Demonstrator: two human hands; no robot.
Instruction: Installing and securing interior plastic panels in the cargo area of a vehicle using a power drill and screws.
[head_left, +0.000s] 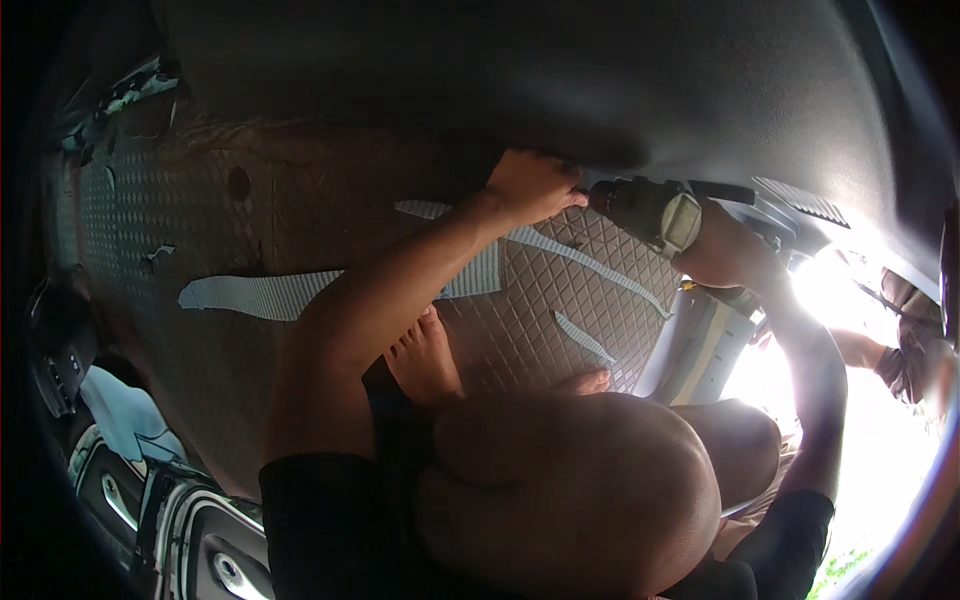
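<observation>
My right hand [722, 248] grips a cordless drill [632, 208], held roughly level with its chuck pointing left. Close in front of the chuck is my left hand [537, 184], its fingers curled along the lower edge of a large dark panel [560, 80]. What those fingers hold, or whether they touch the drill's tip, is hidden. Beneath both hands lies a brown quilted floor covering [560, 280]. On it are loose grey ribbed strips, among them a wide one [265, 294] crossed by my left forearm and a long thin one [600, 262] below the drill.
My bare foot [422, 355] and bent knee [570, 490] are close below the arms. A flat grey panel with a pale stripe [697, 355] stands at the right, beside a bright opening. Another person's arm [858, 350] shows there. Dark, pale-edged trim [215, 545] sits at lower left.
</observation>
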